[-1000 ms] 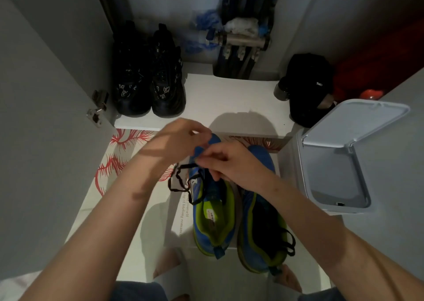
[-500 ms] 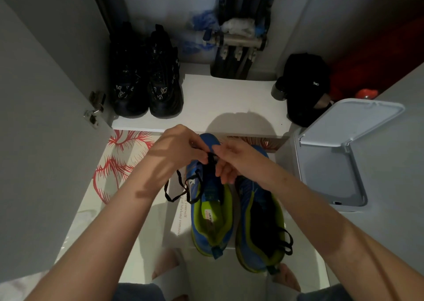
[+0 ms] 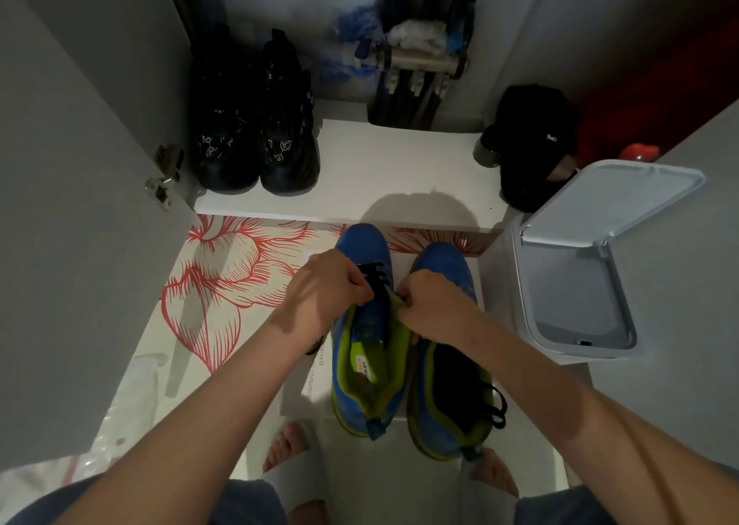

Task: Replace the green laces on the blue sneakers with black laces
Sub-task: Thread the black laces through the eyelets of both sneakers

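Roughly halfway, by the look. Laced with black lace [image 3: 374, 272] across the toe eyelets only: left sneaker [image 3: 366, 368], dead centre. Pinching that lace with left hand [image 3: 324, 288]; pinching its green eyelet edge with right hand [image 3: 434, 308]. Yet to thread upper eyelets. At 3 o'clock, right sneaker [image 3: 448, 416], loosely black-laced, untied.

Black lace [image 3: 370, 270] now snug across sneaker [image 3: 362, 244]
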A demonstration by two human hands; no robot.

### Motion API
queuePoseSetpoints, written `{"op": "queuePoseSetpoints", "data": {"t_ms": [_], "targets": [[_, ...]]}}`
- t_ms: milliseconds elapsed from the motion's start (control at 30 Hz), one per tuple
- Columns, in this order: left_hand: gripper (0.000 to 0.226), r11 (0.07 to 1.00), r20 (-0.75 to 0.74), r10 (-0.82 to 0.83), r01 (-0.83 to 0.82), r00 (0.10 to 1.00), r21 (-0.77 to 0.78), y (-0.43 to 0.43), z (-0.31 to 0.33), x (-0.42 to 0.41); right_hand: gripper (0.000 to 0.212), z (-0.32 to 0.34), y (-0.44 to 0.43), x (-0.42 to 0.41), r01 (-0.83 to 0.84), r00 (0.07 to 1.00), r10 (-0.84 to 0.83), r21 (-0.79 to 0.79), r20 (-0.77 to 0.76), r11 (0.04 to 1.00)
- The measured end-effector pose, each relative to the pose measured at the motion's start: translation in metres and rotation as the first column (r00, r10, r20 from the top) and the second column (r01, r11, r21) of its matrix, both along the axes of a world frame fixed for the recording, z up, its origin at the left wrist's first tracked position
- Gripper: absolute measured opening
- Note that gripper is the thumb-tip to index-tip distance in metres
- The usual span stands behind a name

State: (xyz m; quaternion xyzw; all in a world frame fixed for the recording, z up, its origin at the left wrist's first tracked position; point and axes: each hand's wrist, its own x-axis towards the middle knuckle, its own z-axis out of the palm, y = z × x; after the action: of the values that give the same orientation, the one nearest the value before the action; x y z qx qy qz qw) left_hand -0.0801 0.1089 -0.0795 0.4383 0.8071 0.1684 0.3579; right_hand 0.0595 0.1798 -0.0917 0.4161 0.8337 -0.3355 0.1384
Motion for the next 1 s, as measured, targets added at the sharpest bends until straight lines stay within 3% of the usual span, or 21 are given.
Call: {"op": "queuePoseSetpoints", "data": {"t_ms": [67, 167, 267, 467, 667, 1000], "targets": [[0.012, 1.000, 0.018, 0.003, -0.003, 1.000, 0.022, -0.003, -0.003, 0.003, 0.033, -0.001, -0.001, 0.004, 0.022, 1.000, -0.022, -0.035, 0.004, 0.999], [0.014, 0.998, 0.033, 0.031, -0.033, 0.999, 0.049, -0.007, -0.006, 0.009, 0.014, -0.001, 0.000, 0.006, 0.089, 0.995, -0.094, -0.123, -0.033, 0.988], [0.017, 0.996, 0.040, 0.057, -0.060, 0.998, 0.072, -0.009, -0.009, 0.017, 0.032, -0.001, 0.001, 0.005, 0.123, 0.990, -0.132, -0.147, -0.052, 0.981], [0.018, 0.991, -0.008, 0.110, -0.109, 0.994, 0.082, -0.009, -0.015, 0.025, 0.029, -0.005, 0.004, 0.005, 0.204, 0.971, -0.221, -0.161, -0.092, 0.966], [0.023, 0.999, -0.137, 0.027, -0.020, 0.990, 0.050, -0.008, -0.014, 0.028, 0.028, -0.004, 0.006, 0.003, 0.244, 0.958, -0.268, -0.199, -0.105, 0.949], [0.021, 0.996, -0.156, 0.022, -0.009, 0.988, 0.088, -0.010, -0.021, 0.038, 0.028, -0.007, 0.009, 0.006, 0.280, 0.935, -0.335, -0.332, -0.120, 0.901]]}}
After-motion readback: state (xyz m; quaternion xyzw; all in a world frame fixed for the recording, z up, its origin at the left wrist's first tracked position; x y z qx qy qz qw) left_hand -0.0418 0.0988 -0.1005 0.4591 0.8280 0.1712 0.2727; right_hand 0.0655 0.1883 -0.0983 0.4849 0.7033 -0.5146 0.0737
